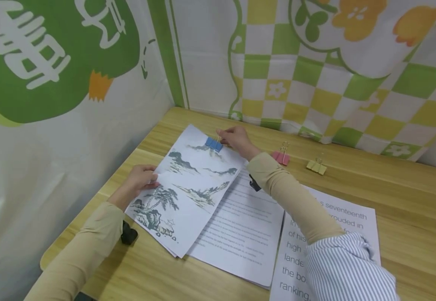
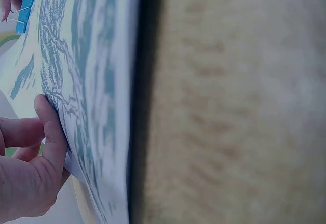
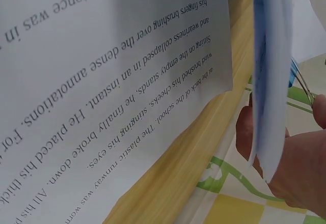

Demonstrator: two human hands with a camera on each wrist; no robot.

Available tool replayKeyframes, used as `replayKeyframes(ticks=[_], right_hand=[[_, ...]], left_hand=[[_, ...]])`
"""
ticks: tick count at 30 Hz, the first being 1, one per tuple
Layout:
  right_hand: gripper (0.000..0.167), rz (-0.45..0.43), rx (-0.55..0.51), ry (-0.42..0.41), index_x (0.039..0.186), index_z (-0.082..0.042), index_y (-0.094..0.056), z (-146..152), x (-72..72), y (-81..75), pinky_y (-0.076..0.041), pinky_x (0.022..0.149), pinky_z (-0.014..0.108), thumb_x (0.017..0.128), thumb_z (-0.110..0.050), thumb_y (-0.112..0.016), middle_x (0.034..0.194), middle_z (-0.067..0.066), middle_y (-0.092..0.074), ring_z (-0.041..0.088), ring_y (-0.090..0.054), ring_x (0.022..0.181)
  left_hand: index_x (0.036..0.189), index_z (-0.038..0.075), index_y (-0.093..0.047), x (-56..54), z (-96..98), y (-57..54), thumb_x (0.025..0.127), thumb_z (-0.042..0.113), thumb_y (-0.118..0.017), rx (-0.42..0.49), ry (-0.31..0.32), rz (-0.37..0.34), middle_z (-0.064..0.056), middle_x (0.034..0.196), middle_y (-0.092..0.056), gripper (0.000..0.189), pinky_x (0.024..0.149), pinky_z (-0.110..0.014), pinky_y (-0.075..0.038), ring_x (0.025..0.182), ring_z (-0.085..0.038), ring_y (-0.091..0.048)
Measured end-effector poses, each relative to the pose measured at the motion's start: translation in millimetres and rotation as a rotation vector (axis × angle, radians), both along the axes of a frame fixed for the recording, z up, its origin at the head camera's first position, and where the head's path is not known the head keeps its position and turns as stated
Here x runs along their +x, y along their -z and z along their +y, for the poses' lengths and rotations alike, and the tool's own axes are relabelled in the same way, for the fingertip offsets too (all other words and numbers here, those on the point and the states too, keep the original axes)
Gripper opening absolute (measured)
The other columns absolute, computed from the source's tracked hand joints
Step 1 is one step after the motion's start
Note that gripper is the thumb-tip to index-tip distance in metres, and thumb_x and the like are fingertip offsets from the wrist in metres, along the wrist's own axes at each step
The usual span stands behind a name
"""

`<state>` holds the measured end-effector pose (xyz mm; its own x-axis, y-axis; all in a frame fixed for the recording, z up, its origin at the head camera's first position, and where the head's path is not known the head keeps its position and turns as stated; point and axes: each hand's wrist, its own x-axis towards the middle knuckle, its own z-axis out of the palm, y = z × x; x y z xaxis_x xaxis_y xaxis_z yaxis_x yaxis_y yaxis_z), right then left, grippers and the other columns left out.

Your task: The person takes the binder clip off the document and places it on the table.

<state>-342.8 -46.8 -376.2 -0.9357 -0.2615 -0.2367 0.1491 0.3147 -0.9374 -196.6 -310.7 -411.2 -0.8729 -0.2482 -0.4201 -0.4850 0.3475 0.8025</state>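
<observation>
Sheets printed with an ink landscape point(image 1: 193, 175) are raised at an angle over the table's left part. My left hand point(image 1: 143, 177) pinches their left edge, thumb on the printed face point(image 2: 48, 109). At the top edge sits a blue binder clip point(image 1: 213, 144), its wire handles standing out. My right hand point(image 1: 238, 141) pinches the clip by a handle. In the right wrist view, the thumb meets the wire handle point(image 3: 304, 84), while other fingers reach behind the sheets point(image 3: 275, 91).
A stack of small-print pages point(image 1: 240, 225) lies partly beneath the landscape sheets. Right of it is a large-print page point(image 1: 289, 255), partly covered by my right sleeve. A pink binder clip point(image 1: 281, 158) and a yellow one point(image 1: 316, 167) stand behind. Printed curtains point(image 1: 203, 62) border the wooden table point(image 1: 409, 200).
</observation>
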Motion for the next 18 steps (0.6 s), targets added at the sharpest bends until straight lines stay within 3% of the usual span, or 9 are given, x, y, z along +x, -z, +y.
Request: replayKeyframes(ticks=[8,13,18], right_hand=[[0.040,-0.020,-0.072,0.043,0.118,0.011,-0.055,-1.6,1.4,-1.7,-0.054,0.093,0.034,0.091,-0.019,-0.062,0.117,0.026,-0.062,0.034,-0.063,0.108],[0.034,-0.031,-0.061,0.099,0.115,0.007,-0.057,-3.0,2.3,-2.4,-0.055,0.090,0.031,0.091,-0.017,-0.063,0.116,0.023,-0.063,0.029,-0.066,0.105],[0.013,-0.020,-0.067,0.145,0.091,-0.004,-0.059,-1.6,1.9,-1.6,-0.056,0.080,0.027,0.089,-0.016,-0.064,0.103,0.016,-0.067,0.021,-0.068,0.086]], left_hand=[[0.137,-0.005,-0.042,-1.0,0.5,0.7,0.096,0.003,-0.043,-0.024,-0.005,-0.018,-0.024,0.131,-0.045,0.042,0.065,-0.013,-0.054,0.077,-0.008,-0.056],[0.138,-0.006,-0.040,-1.7,-0.8,1.1,0.096,0.003,-0.043,-0.017,-0.005,-0.030,-0.025,0.131,-0.045,0.043,0.065,-0.013,-0.054,0.074,-0.007,-0.056],[0.138,-0.007,-0.039,-0.9,-1.5,0.8,0.096,0.003,-0.042,-0.008,0.010,-0.027,-0.025,0.130,-0.044,0.044,0.065,-0.012,-0.054,0.073,-0.006,-0.056]])
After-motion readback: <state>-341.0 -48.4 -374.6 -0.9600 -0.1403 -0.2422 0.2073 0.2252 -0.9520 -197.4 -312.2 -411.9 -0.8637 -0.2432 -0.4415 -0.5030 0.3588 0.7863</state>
